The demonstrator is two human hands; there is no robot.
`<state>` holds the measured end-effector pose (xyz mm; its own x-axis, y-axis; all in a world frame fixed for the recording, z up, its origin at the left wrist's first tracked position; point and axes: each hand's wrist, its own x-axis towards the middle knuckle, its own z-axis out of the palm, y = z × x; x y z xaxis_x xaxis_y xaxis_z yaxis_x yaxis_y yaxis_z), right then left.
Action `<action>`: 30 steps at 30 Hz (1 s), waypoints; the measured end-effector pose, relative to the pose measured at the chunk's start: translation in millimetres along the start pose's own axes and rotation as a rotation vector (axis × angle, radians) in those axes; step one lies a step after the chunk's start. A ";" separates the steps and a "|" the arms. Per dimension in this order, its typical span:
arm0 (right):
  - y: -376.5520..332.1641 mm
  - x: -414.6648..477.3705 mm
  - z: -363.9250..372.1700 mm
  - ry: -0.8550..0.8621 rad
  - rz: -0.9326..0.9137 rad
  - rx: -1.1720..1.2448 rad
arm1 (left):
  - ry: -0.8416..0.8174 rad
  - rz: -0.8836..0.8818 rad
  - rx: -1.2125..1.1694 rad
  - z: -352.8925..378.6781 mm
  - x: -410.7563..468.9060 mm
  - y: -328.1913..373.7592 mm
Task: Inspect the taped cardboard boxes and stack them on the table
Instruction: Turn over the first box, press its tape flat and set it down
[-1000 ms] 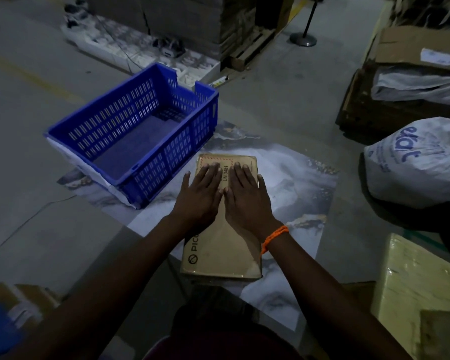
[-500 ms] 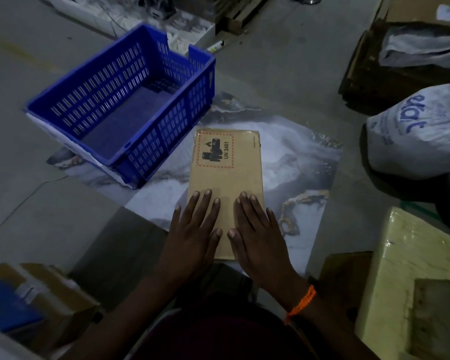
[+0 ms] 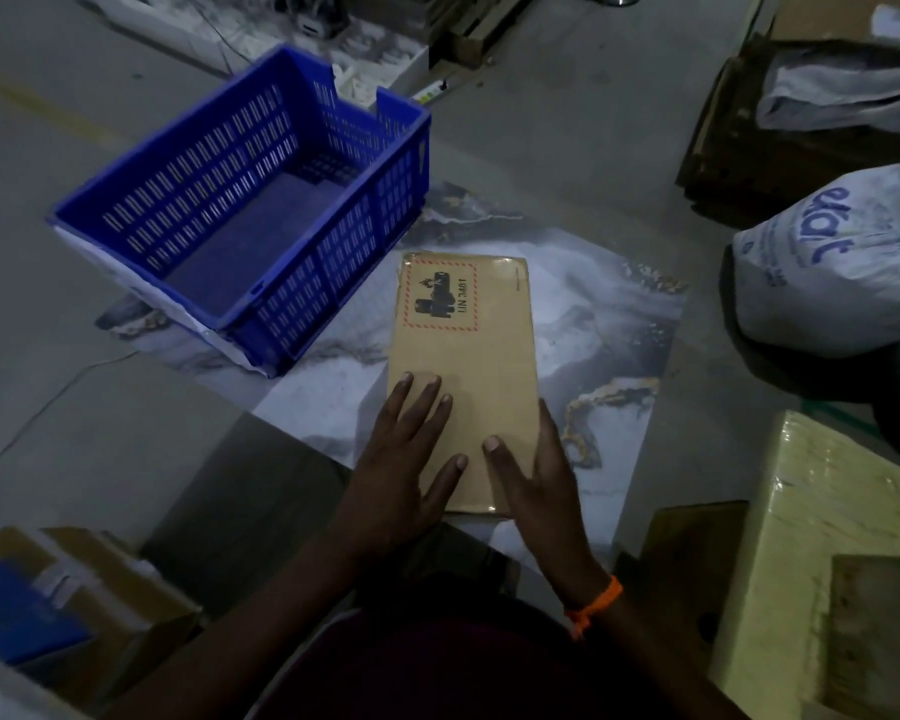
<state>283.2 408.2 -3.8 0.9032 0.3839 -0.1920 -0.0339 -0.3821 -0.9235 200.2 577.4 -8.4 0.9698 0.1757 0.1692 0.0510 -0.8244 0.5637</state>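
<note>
On the marbled tabletop (image 3: 609, 356), just beside the blue crate (image 3: 240, 210), one flat cardboard box (image 3: 463, 366) lies lengthwise away from the person. Its hazard label with a battery symbol is at the far end, facing up. It looks like the only box on the surface, and nothing is under it or on top of it.

Both hands are at the near end of the box. The left hand (image 3: 401, 459) lies flat on the lid with its fingers spread and straight, so its grip is wide and holds nothing. It is pressing or feeling the surface, not lifting. The right hand (image 3: 541, 491), which wears an orange wristband (image 3: 596, 605), sits at the near right corner. Its thumb is on top and its fingers run straight along the right edge. That grip is loose too, resting against the side without closing round it. The light is too dim for me to make out the tape seams.

I judge the task to be at an early stage. This box is being checked by touch, and I see no stack anywhere on the tabletop. The crate looks empty, so it may be where the box came from, but that is only a guess. Some cartons (image 3: 100, 579) sit low at the left, off the tabletop, and I can't tell whether they belong to the job. A white sack (image 3: 842, 262) and a pale wrapped block (image 3: 822, 511) stand at the right, well apart from the box. Finishing this check and building the stack look to be yet to come.
</note>
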 end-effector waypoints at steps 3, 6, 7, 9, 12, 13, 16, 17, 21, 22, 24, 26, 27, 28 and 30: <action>-7.0 9.0 -22.8 0.051 0.001 0.039 | 0.045 0.067 -0.068 11.3 12.6 9.4; -20.4 18.5 -54.6 0.063 -0.036 -0.027 | 0.035 0.096 -0.114 27.3 26.6 21.7; -23.5 20.3 -63.8 0.062 -0.050 -0.055 | 0.030 0.112 -0.127 31.9 31.1 26.5; -28.8 23.5 -74.7 0.066 -0.084 -0.123 | 0.012 0.153 -0.144 39.2 38.2 33.3; -30.0 25.4 -72.6 0.055 -0.206 -0.248 | 0.002 0.151 -0.111 47.3 40.5 27.4; -27.1 24.7 -66.4 0.023 -0.241 -0.251 | -0.010 0.096 -0.115 47.0 38.1 22.1; -18.6 20.7 -35.8 -0.070 -0.280 -0.236 | -0.044 -0.069 -0.139 38.9 25.6 2.7; -17.0 19.1 -25.2 -0.097 -0.283 -0.254 | -0.057 -0.106 -0.154 34.7 21.3 -2.8; -6.1 18.6 0.7 -0.210 -0.276 -0.247 | -0.049 -0.166 -0.359 14.1 8.8 -12.5; -1.3 22.5 1.8 -0.179 -0.288 -0.323 | -0.037 -0.179 -0.400 8.9 7.4 -14.1; 8.8 35.6 -6.3 -0.089 -0.212 -0.595 | -0.038 -0.227 -0.453 -0.1 6.6 -15.9; 20.6 49.4 -22.5 -0.048 -0.009 -0.775 | -0.059 -0.267 -0.520 -2.6 4.6 -19.9; 26.9 55.2 -30.7 -0.043 0.065 -0.781 | -0.054 -0.277 -0.548 -1.3 3.0 -23.1; 31.3 59.2 -37.5 -0.047 0.103 -0.751 | -0.043 -0.289 -0.561 1.7 0.9 -27.3; 35.1 63.5 -43.1 -0.078 0.126 -0.623 | -0.028 -0.314 -0.546 9.6 -3.3 -38.3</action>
<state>357.9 382.9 -34.0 0.8738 0.3557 -0.3315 0.1387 -0.8359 -0.5311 197.3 603.2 -38.2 0.9348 0.3439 -0.0884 0.2120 -0.3410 0.9158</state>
